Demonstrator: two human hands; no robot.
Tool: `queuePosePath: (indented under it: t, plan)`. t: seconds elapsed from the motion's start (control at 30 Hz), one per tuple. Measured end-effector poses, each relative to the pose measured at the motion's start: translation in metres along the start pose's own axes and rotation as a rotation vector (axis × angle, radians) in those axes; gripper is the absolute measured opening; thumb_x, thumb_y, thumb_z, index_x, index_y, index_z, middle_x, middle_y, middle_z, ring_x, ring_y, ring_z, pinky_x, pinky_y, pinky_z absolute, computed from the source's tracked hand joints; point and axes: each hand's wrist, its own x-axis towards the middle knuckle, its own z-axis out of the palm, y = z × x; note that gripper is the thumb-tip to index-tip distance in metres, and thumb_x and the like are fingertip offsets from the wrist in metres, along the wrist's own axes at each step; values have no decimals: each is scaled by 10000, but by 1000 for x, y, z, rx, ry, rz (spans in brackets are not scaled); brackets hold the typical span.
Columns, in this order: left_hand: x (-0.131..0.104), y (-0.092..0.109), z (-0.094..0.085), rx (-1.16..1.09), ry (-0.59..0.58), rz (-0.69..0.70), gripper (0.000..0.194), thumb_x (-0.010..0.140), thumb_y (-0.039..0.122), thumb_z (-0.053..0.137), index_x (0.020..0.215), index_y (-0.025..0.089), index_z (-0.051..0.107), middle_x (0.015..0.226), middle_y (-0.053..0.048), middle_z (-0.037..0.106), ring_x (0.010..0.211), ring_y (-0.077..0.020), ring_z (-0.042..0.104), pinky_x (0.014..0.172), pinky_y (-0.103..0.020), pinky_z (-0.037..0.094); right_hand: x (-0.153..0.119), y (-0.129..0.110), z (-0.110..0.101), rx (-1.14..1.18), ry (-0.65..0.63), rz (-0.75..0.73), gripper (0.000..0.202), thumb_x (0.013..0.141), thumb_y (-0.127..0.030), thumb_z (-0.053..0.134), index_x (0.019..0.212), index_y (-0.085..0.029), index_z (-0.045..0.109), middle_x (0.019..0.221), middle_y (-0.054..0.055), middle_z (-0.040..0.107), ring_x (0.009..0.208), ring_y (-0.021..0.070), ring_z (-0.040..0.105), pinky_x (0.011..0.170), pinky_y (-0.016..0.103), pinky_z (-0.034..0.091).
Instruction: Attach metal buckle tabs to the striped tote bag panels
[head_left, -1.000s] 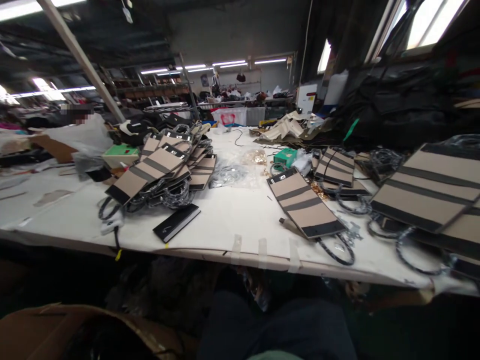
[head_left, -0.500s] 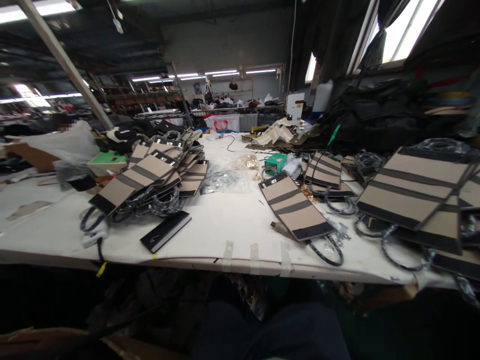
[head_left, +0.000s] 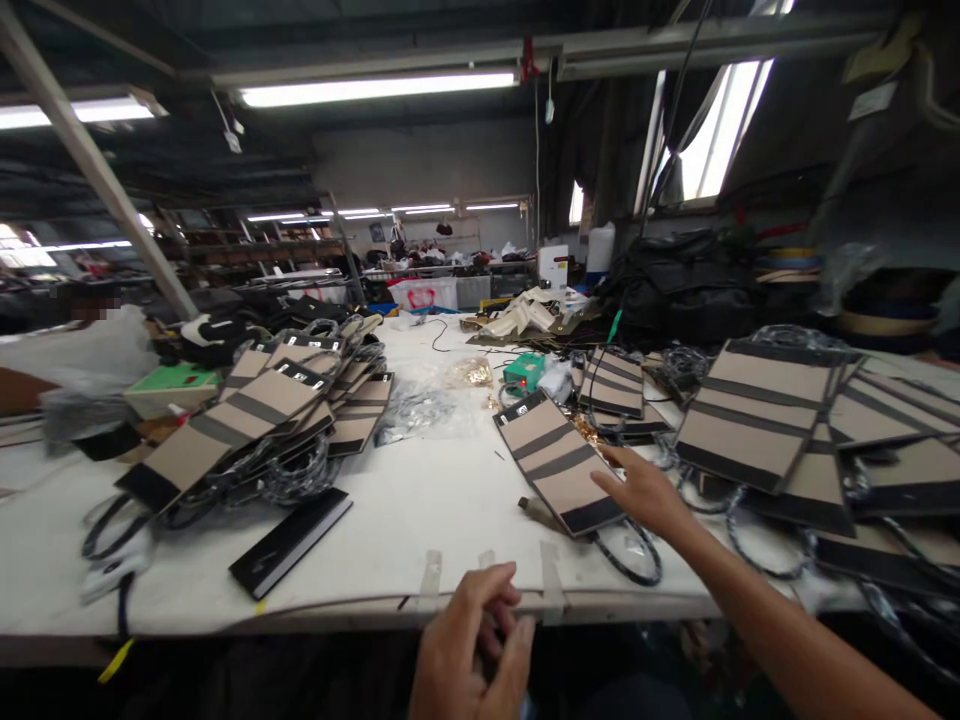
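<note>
"Where are we, then?"

"We're in a workshop, folks! Just past our left hand (head_left: 472, 645) runs a broad worktable (head_left: 420, 500), and striped panels (head_left: 556, 462) with looped handles lie in batches left and right of it."

"And beyond our right hand (head_left: 646, 492)?"

"Small gold-coloured pieces (head_left: 474, 373) in clear plastic, and sheet material (head_left: 525, 312) heaped behind. Far past both hands we've got loaded shelving (head_left: 277, 248), more piled work surfaces, and tube lights (head_left: 379, 90) overhead!"
</note>
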Motion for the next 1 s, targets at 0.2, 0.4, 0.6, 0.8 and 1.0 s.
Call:
queuePosePath:
  t: [0.2,0.4,0.6,0.8,1.0]
  plan:
    - [76,-17,20,484,-23,89,303,810,415,708,1015,194,736,895,-77,676,736,-205,582,611,-292,445,64,46,51,-319,-100,129,545,885,-438,579,1370,-190,589,1380,141,599,1243,315,578,1047,405,427]
    - [121,-65,2,334,-21,-43,387,763,463,752,1026,180,730,989,-107,683,895,-246,608,710,-307,486,112,51,72,-274,-109,242,595,815,-418,643,1339,-138,609,1291,226,638,1195,427,591,1005,547,421]
    - [138,-85,-10,249,-97,-139,579,753,544,761,1153,132,680,1037,-163,666,935,-282,630,703,-344,540,129,40,65,54,-208,231,359,826,-357,599,1097,-159,730,1107,119,742,1061,302,680,943,388,502]
    - [140,-66,-11,-52,11,-233,597,754,524,796,1182,132,657,1294,-196,622,1037,-292,670,785,-362,577,135,-28,31,401,-276,158,418,800,-488,646,1061,-167,709,954,56,755,851,224,698,769,306,550]
    - [132,-14,-47,-537,13,-279,524,943,557,561,1202,108,639,1169,-177,694,927,-232,714,792,-342,588,66,-128,-6,638,-406,33,468,746,-525,754,1059,-181,712,960,33,731,826,201,659,753,289,527]
